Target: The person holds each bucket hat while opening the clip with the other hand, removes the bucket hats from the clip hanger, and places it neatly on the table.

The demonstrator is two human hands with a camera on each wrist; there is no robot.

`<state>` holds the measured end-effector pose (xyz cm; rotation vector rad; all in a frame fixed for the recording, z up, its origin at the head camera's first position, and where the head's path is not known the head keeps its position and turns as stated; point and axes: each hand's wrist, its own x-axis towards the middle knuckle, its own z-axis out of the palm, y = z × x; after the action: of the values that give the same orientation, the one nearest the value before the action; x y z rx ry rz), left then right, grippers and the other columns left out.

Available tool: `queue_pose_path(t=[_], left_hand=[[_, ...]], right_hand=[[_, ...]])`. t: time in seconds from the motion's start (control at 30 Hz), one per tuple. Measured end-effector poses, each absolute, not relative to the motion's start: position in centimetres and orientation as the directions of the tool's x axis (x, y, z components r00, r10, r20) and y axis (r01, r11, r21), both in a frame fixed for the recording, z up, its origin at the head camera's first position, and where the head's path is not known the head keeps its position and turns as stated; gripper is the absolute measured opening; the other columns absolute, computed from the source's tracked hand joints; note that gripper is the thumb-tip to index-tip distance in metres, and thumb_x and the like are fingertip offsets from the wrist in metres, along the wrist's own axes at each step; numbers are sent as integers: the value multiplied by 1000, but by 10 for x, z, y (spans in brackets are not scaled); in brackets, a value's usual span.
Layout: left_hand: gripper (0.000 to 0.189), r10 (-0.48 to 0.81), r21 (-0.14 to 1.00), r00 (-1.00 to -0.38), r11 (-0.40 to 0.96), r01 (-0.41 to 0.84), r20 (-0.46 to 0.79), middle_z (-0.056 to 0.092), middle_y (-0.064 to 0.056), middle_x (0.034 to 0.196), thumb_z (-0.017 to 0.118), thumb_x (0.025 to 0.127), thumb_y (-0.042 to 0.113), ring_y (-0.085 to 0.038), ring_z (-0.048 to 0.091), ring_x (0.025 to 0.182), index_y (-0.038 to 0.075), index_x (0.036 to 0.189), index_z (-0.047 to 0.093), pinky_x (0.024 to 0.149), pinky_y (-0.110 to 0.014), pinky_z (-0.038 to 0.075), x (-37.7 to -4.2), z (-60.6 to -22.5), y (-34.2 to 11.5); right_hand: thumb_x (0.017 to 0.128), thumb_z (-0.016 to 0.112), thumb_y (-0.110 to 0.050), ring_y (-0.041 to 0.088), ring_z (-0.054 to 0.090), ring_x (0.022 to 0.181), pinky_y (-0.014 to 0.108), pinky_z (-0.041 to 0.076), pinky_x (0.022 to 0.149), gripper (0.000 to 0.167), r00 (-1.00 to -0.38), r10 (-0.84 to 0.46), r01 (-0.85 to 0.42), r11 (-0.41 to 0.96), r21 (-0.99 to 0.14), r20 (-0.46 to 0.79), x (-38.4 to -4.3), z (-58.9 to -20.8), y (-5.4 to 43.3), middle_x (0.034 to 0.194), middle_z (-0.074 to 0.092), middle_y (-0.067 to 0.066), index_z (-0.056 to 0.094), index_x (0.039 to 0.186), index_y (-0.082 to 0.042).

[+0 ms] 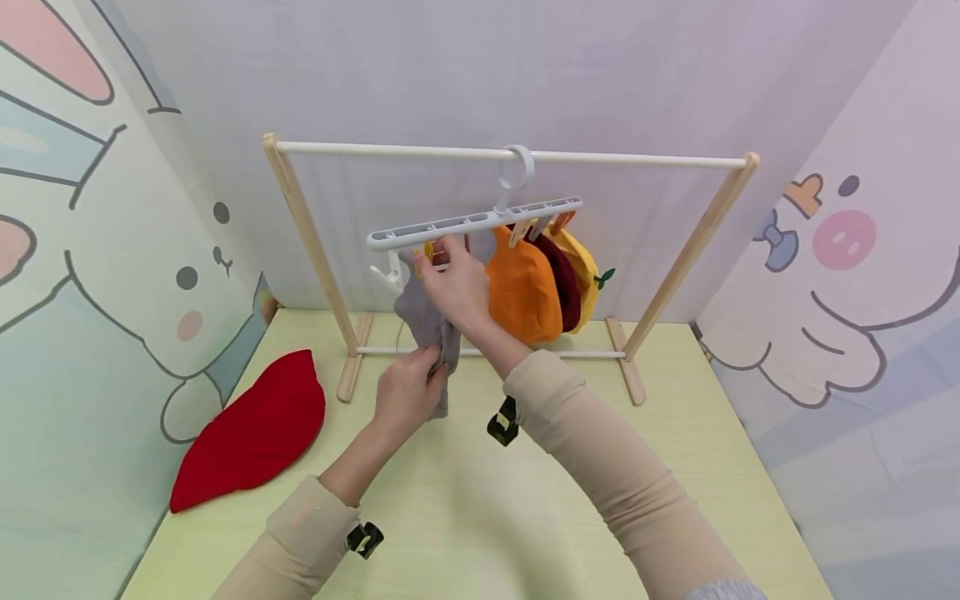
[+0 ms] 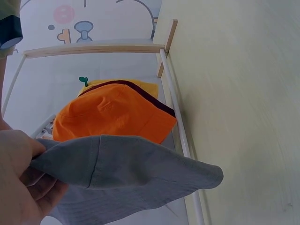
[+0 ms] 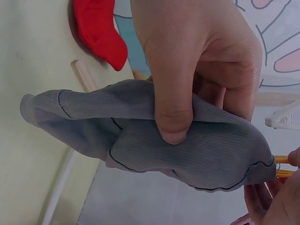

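A grey fabric hat [image 1: 423,308] hangs crumpled below the left half of a white hanger [image 1: 457,225]. My left hand [image 1: 408,383] pinches its lower part; in the right wrist view the left thumb [image 3: 174,119] presses on the folded grey cloth. Higher up, my right hand [image 1: 459,287] grips a yellow clothespin [image 1: 427,250] at the hat's upper edge. In the right wrist view the clothespin [image 3: 282,173] meets the cloth, with right-hand fingers around it. The left wrist view has the left hand [image 2: 21,180] at the near end of the grey hat [image 2: 136,161].
Orange [image 1: 525,287], maroon [image 1: 566,279] and yellow [image 1: 585,258] hats hang on the hanger's right half from clothespins. A white clip [image 1: 390,273] hangs at its left end. The white rail [image 1: 637,157] has wooden legs. A red hat [image 1: 255,429] lies on the table at left.
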<state>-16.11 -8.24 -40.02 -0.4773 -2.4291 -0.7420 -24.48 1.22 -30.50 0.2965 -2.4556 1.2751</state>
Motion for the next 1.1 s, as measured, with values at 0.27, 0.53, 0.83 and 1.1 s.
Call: queue_pose_path(t=[0.27, 0.53, 0.83, 1.1], left_hand=[[25, 166, 403, -787, 786, 470, 595, 43, 3, 60, 66, 77, 4, -12, 35, 50, 13, 67, 45, 42, -28, 29, -161, -400, -81], [26, 172, 386, -786, 796, 466, 594, 42, 4, 59, 65, 77, 5, -12, 34, 49, 13, 66, 44, 42, -27, 28, -159, -401, -81], [31, 128, 441, -814, 788, 430, 566, 42, 2, 57, 68, 76, 3, -11, 36, 48, 12, 62, 42, 43, -26, 29, -160, -407, -86], [26, 146, 456, -839, 784, 421, 524, 48, 2, 59, 68, 76, 4, -11, 43, 49, 12, 64, 46, 42, -26, 34, -158, -410, -89]], right_hand=[[89, 56, -32, 9, 59, 68, 23, 43, 57, 14, -920, 3, -326, 550, -769, 392, -246, -304, 14, 85, 67, -5, 58, 88, -18], [89, 55, -34, 11, 56, 66, 26, 41, 61, 15, -917, 29, -315, 560, -766, 398, -247, -304, 14, 84, 66, -7, 60, 85, -20], [89, 56, -34, 12, 58, 70, 28, 41, 65, 15, -917, 41, -301, 579, -758, 396, -247, -303, 14, 82, 66, -8, 61, 85, -20], [89, 56, -33, 12, 58, 70, 28, 41, 65, 15, -919, 35, -304, 570, -763, 392, -246, -302, 14, 82, 66, -7, 62, 85, -19]])
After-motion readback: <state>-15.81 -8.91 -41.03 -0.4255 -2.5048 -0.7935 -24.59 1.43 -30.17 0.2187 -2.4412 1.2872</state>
